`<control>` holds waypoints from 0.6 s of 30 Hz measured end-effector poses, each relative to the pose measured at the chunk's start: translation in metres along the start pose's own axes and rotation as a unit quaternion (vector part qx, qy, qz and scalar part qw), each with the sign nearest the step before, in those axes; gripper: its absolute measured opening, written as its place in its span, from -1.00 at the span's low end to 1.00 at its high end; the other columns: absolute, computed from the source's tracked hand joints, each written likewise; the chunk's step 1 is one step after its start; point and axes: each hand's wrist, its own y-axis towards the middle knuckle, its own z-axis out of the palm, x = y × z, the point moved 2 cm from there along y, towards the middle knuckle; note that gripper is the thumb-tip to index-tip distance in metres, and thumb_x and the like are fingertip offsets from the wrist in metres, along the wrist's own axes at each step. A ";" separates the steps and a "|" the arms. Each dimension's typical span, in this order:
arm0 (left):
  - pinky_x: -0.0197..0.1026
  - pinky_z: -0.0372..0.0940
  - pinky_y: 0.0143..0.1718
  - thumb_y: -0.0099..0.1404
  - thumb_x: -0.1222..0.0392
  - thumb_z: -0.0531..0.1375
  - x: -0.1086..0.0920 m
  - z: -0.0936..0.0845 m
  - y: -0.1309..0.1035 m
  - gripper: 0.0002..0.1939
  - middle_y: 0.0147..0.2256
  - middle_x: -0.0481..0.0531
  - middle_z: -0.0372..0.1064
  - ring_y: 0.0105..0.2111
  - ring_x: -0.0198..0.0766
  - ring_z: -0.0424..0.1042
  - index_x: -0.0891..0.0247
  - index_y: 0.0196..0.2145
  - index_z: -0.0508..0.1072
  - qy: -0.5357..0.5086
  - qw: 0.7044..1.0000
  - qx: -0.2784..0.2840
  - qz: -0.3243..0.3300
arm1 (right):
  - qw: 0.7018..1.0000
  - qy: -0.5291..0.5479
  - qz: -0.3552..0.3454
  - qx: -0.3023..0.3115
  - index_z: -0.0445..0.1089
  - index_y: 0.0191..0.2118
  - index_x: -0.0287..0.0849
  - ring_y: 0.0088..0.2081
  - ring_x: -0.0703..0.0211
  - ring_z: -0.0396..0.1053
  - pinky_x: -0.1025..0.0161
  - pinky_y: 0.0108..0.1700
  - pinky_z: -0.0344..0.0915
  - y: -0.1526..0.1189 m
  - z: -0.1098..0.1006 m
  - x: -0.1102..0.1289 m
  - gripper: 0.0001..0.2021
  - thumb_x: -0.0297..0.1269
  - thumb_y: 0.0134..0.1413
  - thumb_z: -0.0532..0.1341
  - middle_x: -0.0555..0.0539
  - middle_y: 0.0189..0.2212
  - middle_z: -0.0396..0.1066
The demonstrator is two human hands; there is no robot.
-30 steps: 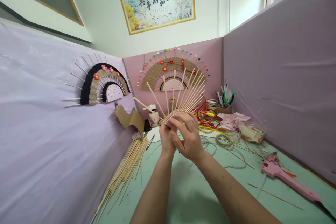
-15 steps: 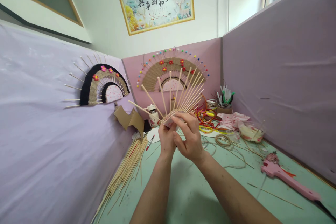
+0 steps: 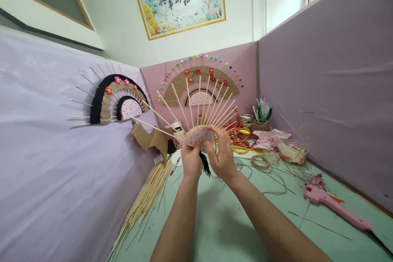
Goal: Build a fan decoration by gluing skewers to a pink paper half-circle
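A half-round fan frame (image 3: 198,136) has a pink dotted base, with thin wooden sticks spreading out from its curved edge. My left hand (image 3: 191,159) is closed on the lower left of that base, thumb lying across its front. At the right end, my right hand (image 3: 223,153) grips the rim, index finger along the curved top and thumb near the lower corner. Light cord runs woven between the sticks close to the base. A bundle of black yarn (image 3: 205,165) hangs below the base between my hands.
Loose sticks (image 3: 149,196) lie at the left, near a pen (image 3: 175,166). Coloured pipe cleaners (image 3: 242,137), coiled twine (image 3: 260,163) and a pink glue gun (image 3: 337,208) are on the right. Finished fans hang on the left panel (image 3: 121,94) and the back panel (image 3: 201,75).
The fan frame has turned to face me more, so its dotted base and the black yarn now show. My right hand has shifted from across the base to its right edge.
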 end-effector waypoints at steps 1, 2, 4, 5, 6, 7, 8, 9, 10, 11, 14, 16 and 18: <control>-0.16 0.38 -0.12 -0.01 0.16 0.40 0.000 0.000 0.000 -0.71 -0.27 0.04 0.54 -0.22 -0.21 0.53 0.24 -0.29 0.53 0.003 1.000 0.004 -0.002 | 1.000 -0.001 0.000 0.005 0.11 0.23 -0.13 0.15 -0.04 0.27 -0.15 0.19 0.18 0.000 0.000 0.000 -0.56 -0.30 0.26 0.05 -0.22 0.09 0.34; -0.16 0.38 -0.11 -0.01 0.15 0.39 0.001 0.000 0.000 -0.71 -0.26 0.05 0.54 -0.22 -0.20 0.53 0.24 -0.29 0.53 0.005 1.000 0.008 -0.003 | 1.000 -0.002 0.001 0.008 0.10 0.24 -0.12 0.15 -0.03 0.27 -0.16 0.20 0.17 0.000 0.000 0.000 -0.55 -0.30 0.26 0.05 -0.22 0.09 0.34; -0.15 0.38 -0.09 0.00 0.15 0.39 0.001 0.000 -0.001 -0.71 -0.25 0.06 0.55 -0.21 -0.20 0.53 0.24 -0.28 0.53 0.007 1.000 0.018 -0.005 | 1.000 -0.004 0.002 0.014 0.07 0.25 -0.12 0.16 -0.03 0.26 -0.16 0.21 0.15 0.001 -0.001 0.001 -0.54 -0.30 0.27 0.05 -0.22 0.10 0.33; -0.15 0.38 -0.09 0.00 0.15 0.40 0.001 0.000 -0.001 -0.70 -0.24 0.06 0.55 -0.20 -0.20 0.53 0.24 -0.27 0.53 0.006 1.000 0.023 -0.006 | 1.000 -0.006 0.002 0.017 0.06 0.25 -0.12 0.17 -0.02 0.26 -0.16 0.22 0.14 0.002 -0.001 0.001 -0.54 -0.30 0.27 0.05 -0.23 0.11 0.32; -0.15 0.38 -0.08 0.01 0.15 0.40 0.001 0.001 -0.001 -0.70 -0.24 0.06 0.55 -0.20 -0.20 0.53 0.24 -0.27 0.54 0.005 1.000 0.027 -0.007 | 1.000 -0.007 0.001 0.020 0.06 0.25 -0.12 0.17 -0.02 0.25 -0.16 0.22 0.14 0.002 -0.001 0.001 -0.54 -0.31 0.27 0.05 -0.22 0.11 0.32; -0.15 0.38 -0.08 0.01 0.16 0.39 0.002 0.001 -0.001 -0.71 -0.23 0.06 0.55 -0.19 -0.20 0.53 0.24 -0.26 0.54 0.005 0.999 0.032 -0.008 | 1.000 -0.007 0.000 0.023 0.06 0.25 -0.12 0.17 -0.02 0.25 -0.16 0.23 0.13 0.003 -0.002 0.002 -0.55 -0.31 0.27 0.05 -0.22 0.11 0.32; -0.16 0.37 -0.08 0.02 0.17 0.39 0.002 0.001 -0.001 -0.71 -0.23 0.06 0.55 -0.19 -0.20 0.53 0.24 -0.26 0.54 0.006 0.999 0.038 -0.009 | 1.000 -0.007 -0.002 0.025 0.06 0.25 -0.12 0.17 -0.01 0.26 -0.16 0.23 0.13 0.003 -0.002 0.002 -0.55 -0.31 0.26 0.05 -0.22 0.10 0.32; -0.16 0.37 -0.08 0.03 0.18 0.39 0.002 0.001 -0.001 -0.72 -0.23 0.06 0.55 -0.19 -0.20 0.52 0.24 -0.25 0.55 0.007 0.999 0.043 -0.010 | 1.000 -0.007 -0.005 0.027 0.06 0.24 -0.12 0.16 -0.01 0.26 -0.16 0.23 0.13 0.003 -0.002 0.002 -0.55 -0.31 0.26 0.05 -0.22 0.10 0.33; -0.16 0.37 -0.08 0.04 0.19 0.38 0.003 0.001 -0.001 -0.72 -0.23 0.06 0.55 -0.19 -0.21 0.52 0.24 -0.24 0.55 0.009 0.999 0.048 -0.009 | 1.000 -0.006 -0.007 0.028 0.07 0.24 -0.12 0.16 -0.01 0.26 -0.15 0.23 0.13 0.003 -0.002 0.002 -0.55 -0.31 0.26 0.06 -0.22 0.09 0.33; -0.17 0.37 -0.08 0.05 0.20 0.38 0.003 0.001 -0.001 -0.73 -0.23 0.06 0.55 -0.19 -0.21 0.52 0.23 -0.24 0.55 0.013 0.999 0.052 -0.007 | 1.000 -0.005 -0.009 0.028 0.06 0.24 -0.12 0.16 0.00 0.26 -0.15 0.23 0.13 0.004 -0.002 0.002 -0.55 -0.31 0.26 0.06 -0.22 0.09 0.34; -0.16 0.37 -0.08 0.05 0.21 0.38 0.004 0.000 -0.001 -0.72 -0.23 0.06 0.55 -0.20 -0.21 0.52 0.23 -0.23 0.56 0.023 0.998 0.058 -0.001 | 1.000 -0.009 -0.012 0.027 0.05 0.25 -0.12 0.15 0.00 0.26 -0.14 0.24 0.11 0.003 -0.003 0.000 -0.53 -0.31 0.25 0.06 -0.21 0.08 0.35; -0.15 0.37 -0.08 0.03 0.20 0.39 0.006 0.000 -0.001 -0.71 -0.23 0.05 0.55 -0.19 -0.19 0.52 0.22 -0.23 0.56 0.027 0.998 0.053 -0.001 | 0.999 -0.017 -0.015 0.026 0.04 0.26 -0.13 0.16 0.01 0.26 -0.14 0.25 0.10 0.003 -0.003 -0.001 -0.52 -0.31 0.25 0.06 -0.20 0.08 0.35; -0.13 0.36 -0.07 0.01 0.19 0.39 0.007 -0.001 -0.001 -0.71 -0.24 0.05 0.55 -0.18 -0.17 0.52 0.23 -0.25 0.55 0.034 0.998 0.045 -0.003 | 0.999 -0.024 -0.017 0.027 0.03 0.26 -0.13 0.15 0.00 0.27 -0.14 0.25 0.08 0.003 -0.003 -0.002 -0.51 -0.31 0.25 0.06 -0.20 0.08 0.35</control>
